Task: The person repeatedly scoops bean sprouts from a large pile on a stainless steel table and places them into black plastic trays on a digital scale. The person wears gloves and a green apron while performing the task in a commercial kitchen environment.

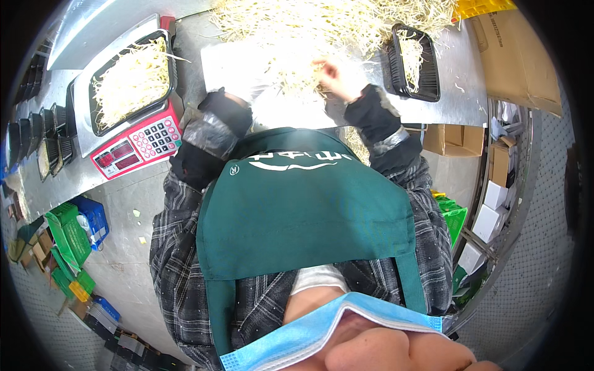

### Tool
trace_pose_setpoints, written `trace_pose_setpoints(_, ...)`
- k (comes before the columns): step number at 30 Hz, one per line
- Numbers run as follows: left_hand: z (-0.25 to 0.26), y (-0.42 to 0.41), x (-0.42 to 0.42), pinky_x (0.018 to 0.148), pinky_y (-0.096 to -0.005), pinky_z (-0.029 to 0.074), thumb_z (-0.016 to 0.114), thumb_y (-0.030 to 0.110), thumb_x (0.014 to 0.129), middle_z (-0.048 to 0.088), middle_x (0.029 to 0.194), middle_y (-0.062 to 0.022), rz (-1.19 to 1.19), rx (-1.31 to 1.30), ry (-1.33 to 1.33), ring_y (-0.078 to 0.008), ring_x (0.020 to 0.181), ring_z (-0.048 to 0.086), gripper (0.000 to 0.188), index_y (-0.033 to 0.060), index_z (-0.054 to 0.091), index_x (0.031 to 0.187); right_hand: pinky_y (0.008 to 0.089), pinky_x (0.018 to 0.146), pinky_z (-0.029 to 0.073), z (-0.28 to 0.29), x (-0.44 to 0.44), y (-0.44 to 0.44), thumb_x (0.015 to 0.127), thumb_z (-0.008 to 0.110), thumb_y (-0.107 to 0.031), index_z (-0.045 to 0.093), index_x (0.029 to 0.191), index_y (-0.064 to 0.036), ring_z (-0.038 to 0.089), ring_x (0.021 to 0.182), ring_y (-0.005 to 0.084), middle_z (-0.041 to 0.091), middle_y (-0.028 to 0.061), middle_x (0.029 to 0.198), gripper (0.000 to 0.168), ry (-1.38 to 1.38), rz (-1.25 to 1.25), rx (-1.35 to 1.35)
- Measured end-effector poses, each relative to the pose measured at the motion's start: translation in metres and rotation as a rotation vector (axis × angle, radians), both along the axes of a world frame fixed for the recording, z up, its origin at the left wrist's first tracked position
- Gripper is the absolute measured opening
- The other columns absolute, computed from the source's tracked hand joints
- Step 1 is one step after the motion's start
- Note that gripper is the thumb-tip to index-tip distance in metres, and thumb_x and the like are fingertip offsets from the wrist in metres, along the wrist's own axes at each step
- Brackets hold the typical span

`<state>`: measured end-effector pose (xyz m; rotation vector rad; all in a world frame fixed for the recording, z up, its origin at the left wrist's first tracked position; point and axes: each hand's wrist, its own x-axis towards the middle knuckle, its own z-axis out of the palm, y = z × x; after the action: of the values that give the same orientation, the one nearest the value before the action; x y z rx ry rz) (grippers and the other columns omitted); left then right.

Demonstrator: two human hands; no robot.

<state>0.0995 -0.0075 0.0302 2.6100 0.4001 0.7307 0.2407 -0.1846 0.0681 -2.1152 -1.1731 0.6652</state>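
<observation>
Bean sprouts (325,23) lie heaped across the far side of a metal table (457,109). My right hand (335,79) is at a small bunch of loose sprouts in front of the heap, fingers bent; glare hides whether it grips any. My left hand (239,99) rests low over the table near its front edge, mostly washed out by glare, its fingers not discernible. A black plastic tray (429,69) partly filled with sprouts stands right of my right hand. To the left, another black tray (174,69), full of sprouts, sits on a red digital scale (139,148).
Several black trays (35,134) stand at the far left of the table. A cardboard box (519,65) is beyond the right edge, with a yellow crate (482,7) at the top right. Green crates (69,234) and a blue crate (95,218) are on the floor at left.
</observation>
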Motion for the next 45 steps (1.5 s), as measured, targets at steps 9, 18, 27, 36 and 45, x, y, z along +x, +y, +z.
trace_pose_setpoints(9, 0.025, 0.001, -0.082, 0.084, -0.0337, 0.042, 0.062, 0.021, 0.077, 0.056, 0.103, -0.0149, 0.049, -0.224, 0.244, -0.0291, 0.094, 0.055, 0.039, 0.0059, 0.051, 0.111, 0.0232, 0.06, 0.044, -0.007, 0.039, -0.006, 0.076, 0.06, -0.019, 0.06, 0.093, -0.004, 0.052, 0.063, 0.0103, 0.057, 0.0037, 0.076, 0.023, -0.029, -0.12, 0.134)
trace_pose_setpoints(18, 0.037, -0.011, -0.079, 0.077, -0.0347, 0.044, 0.061, 0.021, 0.077, 0.058, 0.096, -0.0153, 0.033, -0.486, 0.131, -0.0299, 0.088, 0.056, 0.033, 0.0049, 0.056, 0.105, 0.0357, 0.071, 0.046, -0.06, 0.053, 0.116, 0.082, 0.048, -0.019, 0.057, 0.105, -0.01, 0.058, 0.081, 0.0271, 0.061, 0.0133, 0.089, 0.026, -0.38, 0.253, 0.109)
trace_pose_setpoints(27, 0.025, -0.008, -0.079, 0.083, -0.035, 0.042, 0.056, 0.018, 0.078, 0.057, 0.101, -0.0137, 0.091, -0.457, 0.168, -0.0289, 0.094, 0.054, 0.031, 0.0084, 0.055, 0.107, 0.0374, 0.072, 0.045, -0.043, 0.087, 0.161, 0.077, 0.049, -0.007, 0.059, 0.099, -0.008, 0.056, 0.082, 0.031, 0.059, 0.0135, 0.083, 0.024, -0.01, 0.025, 0.072)
trace_pose_setpoints(36, 0.043, -0.007, -0.088, 0.089, -0.0381, 0.036, 0.058, 0.02, 0.077, 0.052, 0.111, -0.0146, 0.152, -0.362, 0.188, -0.0311, 0.103, 0.047, 0.04, 0.0056, 0.05, 0.113, 0.0346, 0.081, 0.044, 0.004, 0.052, 0.059, 0.076, 0.06, -0.025, 0.047, 0.118, -0.002, 0.055, 0.092, 0.0267, 0.055, 0.0161, 0.105, 0.05, -0.438, 0.352, 0.184)
trace_pose_setpoints(45, -0.014, 0.001, -0.035, 0.088, -0.0419, 0.033, 0.062, 0.031, 0.071, 0.054, 0.098, -0.0151, -0.004, -0.398, 0.034, -0.0309, 0.098, 0.047, 0.042, 0.0052, 0.055, 0.104, 0.038, 0.093, 0.035, 0.005, 0.006, 0.045, 0.07, 0.066, -0.022, 0.049, 0.117, -0.007, 0.045, 0.109, 0.0297, 0.05, 0.0161, 0.115, 0.052, -0.016, 0.14, -0.044)
